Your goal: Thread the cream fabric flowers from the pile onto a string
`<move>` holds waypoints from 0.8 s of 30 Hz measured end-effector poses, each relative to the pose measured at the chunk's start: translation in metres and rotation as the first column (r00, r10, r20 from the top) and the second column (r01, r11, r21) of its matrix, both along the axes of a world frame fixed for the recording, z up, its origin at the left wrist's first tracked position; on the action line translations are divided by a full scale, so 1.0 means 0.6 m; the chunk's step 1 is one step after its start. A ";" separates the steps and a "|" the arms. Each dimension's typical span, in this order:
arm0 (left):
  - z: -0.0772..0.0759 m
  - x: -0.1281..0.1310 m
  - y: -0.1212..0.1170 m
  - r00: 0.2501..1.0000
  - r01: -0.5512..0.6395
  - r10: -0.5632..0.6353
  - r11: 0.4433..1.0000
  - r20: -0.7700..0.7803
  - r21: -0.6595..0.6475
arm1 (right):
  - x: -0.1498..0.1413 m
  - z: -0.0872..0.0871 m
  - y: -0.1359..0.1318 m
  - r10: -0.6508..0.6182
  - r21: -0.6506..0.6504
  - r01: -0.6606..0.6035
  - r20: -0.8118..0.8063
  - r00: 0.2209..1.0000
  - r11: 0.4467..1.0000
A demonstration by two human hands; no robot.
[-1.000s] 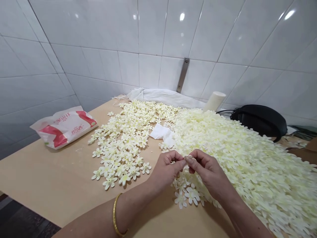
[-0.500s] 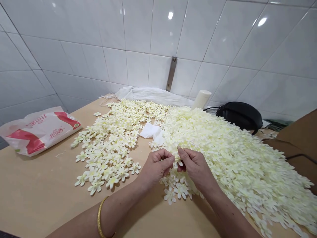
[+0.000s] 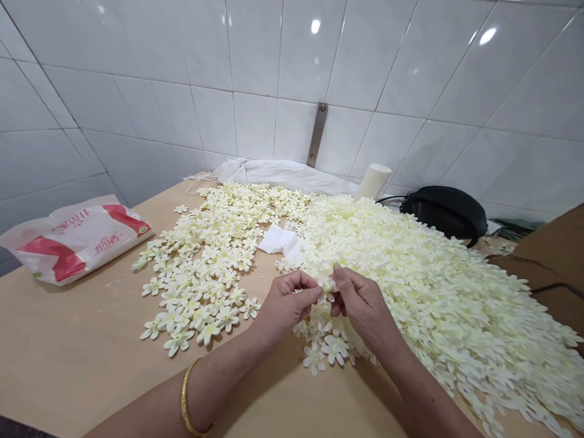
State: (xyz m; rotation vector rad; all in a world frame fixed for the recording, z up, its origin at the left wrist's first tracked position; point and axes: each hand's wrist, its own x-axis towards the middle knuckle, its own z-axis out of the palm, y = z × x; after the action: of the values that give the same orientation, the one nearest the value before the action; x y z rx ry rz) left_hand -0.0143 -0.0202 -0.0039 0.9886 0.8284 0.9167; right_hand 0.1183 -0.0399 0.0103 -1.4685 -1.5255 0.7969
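Note:
Between my two hands is a pale yellow artificial flower (image 3: 328,288), pinched from both sides. My left hand (image 3: 292,302) holds its left edge with thumb and forefinger. On the other side, my right hand (image 3: 364,304) grips it between thumb and fingers; part of the flower is hidden by the fingertips. Beneath and to the right spreads a large heap of pale flowers (image 3: 429,292). Left of my hands lies a looser group of cream-yellow flowers (image 3: 210,261) with small centres. A crumpled white tissue (image 3: 280,240) rests between the two groups.
A white and red plastic packet (image 3: 82,238) lies on the table (image 3: 91,340) at left. White cloth (image 3: 283,173) runs along the tiled wall. A cream cylinder (image 3: 373,181), a black case (image 3: 444,212) and a brown cardboard piece (image 3: 552,255) stand at the back right.
My right hand has shifted slightly to the right, and more of the flower shows between the fingertips. My left hand keeps its pinch.

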 end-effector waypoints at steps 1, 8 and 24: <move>0.000 0.000 0.001 1.000 -0.005 0.005 1.000 0.014 -0.014 | 0.001 0.002 -0.001 0.013 0.015 -0.012 -0.010 1.000 1.000; 0.001 -0.002 0.002 0.997 -0.018 0.020 0.999 0.069 -0.027 | 0.004 0.006 -0.003 0.039 0.145 -0.059 0.134 0.990 0.988; 0.009 -0.010 -0.004 0.975 -0.112 0.155 0.962 -0.162 0.248 | 0.001 0.008 -0.002 0.093 0.063 -0.101 0.124 0.988 0.993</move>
State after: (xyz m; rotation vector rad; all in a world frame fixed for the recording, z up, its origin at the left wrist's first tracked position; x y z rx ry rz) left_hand -0.0201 -0.0227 0.0014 1.2494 0.9624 1.0721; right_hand 0.1189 -0.0408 0.0149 -1.4218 -1.7100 0.7151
